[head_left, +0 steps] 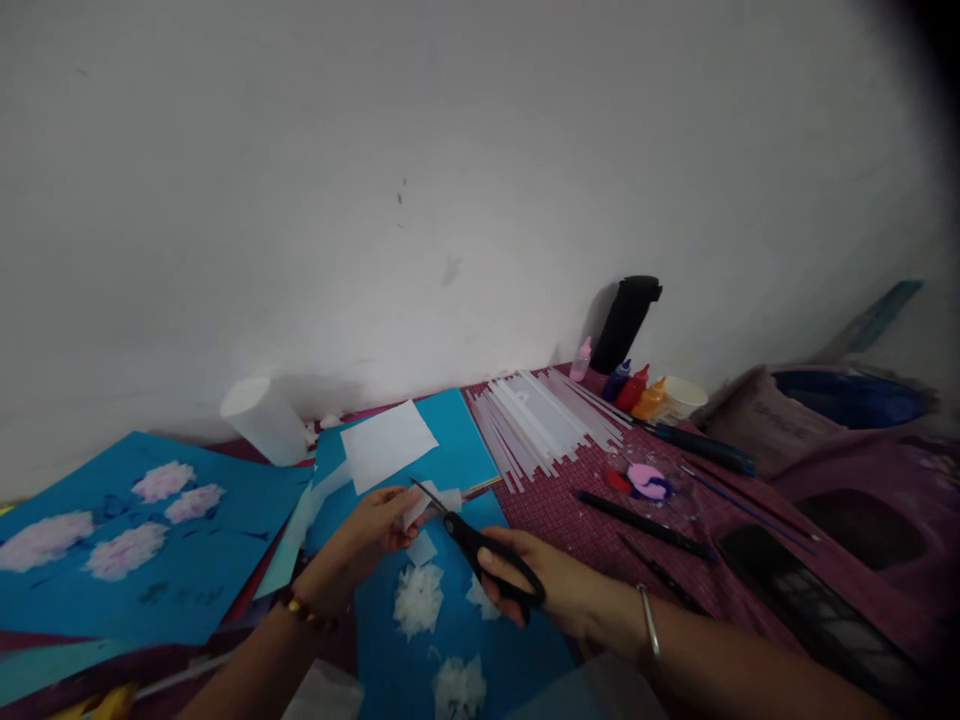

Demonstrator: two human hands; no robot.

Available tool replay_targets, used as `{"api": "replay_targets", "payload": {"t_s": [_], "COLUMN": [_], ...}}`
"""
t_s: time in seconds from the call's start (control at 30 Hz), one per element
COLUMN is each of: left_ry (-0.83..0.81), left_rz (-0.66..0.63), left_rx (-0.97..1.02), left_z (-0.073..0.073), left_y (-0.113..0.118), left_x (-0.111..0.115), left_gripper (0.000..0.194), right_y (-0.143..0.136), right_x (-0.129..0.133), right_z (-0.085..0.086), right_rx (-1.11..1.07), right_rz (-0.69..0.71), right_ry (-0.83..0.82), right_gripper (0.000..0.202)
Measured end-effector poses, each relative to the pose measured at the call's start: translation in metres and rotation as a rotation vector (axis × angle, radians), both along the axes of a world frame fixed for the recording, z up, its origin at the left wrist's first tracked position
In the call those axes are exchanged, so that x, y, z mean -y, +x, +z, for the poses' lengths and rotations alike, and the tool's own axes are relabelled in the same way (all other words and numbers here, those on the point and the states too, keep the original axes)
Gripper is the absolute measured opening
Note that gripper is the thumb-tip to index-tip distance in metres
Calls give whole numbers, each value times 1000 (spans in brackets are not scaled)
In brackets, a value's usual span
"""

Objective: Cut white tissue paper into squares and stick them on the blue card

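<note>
My left hand [380,520] pinches a small piece of thin white tissue paper [420,503]. In my right hand [525,570] is a pair of black-handled scissors [480,550], its fingers through the handle loops. The scissor blades lie at the tissue in front of my left fingertips; whether they are cutting I cannot tell. Beneath both hands is a blue sheet [390,660] with several crumpled white tissue flowers [418,600], one partly hidden behind the right hand. A small tissue square [423,548] rests above the flowers.
On the left lies a blue sheet with pinkish flowers [127,550], near a paper roll [262,418]. White paper [390,445] is ahead. Plastic-looking white strips [544,420], a paint palette [645,483], paint bottles [634,390], a black pen [645,525] and brushes [660,570] occupy the right.
</note>
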State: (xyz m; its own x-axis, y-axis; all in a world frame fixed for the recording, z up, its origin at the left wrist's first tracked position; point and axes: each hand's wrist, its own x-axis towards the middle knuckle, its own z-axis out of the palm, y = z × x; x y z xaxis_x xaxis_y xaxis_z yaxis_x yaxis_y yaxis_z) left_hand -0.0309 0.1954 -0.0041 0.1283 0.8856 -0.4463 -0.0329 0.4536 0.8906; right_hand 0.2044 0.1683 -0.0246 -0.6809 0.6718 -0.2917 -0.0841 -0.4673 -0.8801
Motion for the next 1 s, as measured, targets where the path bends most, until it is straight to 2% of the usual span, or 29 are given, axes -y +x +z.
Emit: {"api": "replay_targets", "payload": {"t_s": [0.17,0.3,0.47,0.6,0.73,1.0], "left_ry": [-78,-20,38,29,-4,0], "left_rz": [28,114,228,185,123,90], "left_rx": [10,-1,24,49,64,83], "left_z": [2,7,14,7,1,-1], "left_y": [-14,-24,-22,-16,-11,-7], "left_x": [5,10,11,10,10,6], "left_gripper": [34,28,28,28,29,29], "right_y": [-4,-6,-3,-4,-7,-10], "right_x": [-6,-8,-7,-8,-9,-8], "right_z": [-3,1,3,3,3,6], "right_rx": [6,0,-26,-14,16,5], "right_rz": [21,82,132,178,145,97], "right_ry": [-18,-75,-78,-79,-68,-50], "right_gripper": [54,57,64,64,60,57]}}
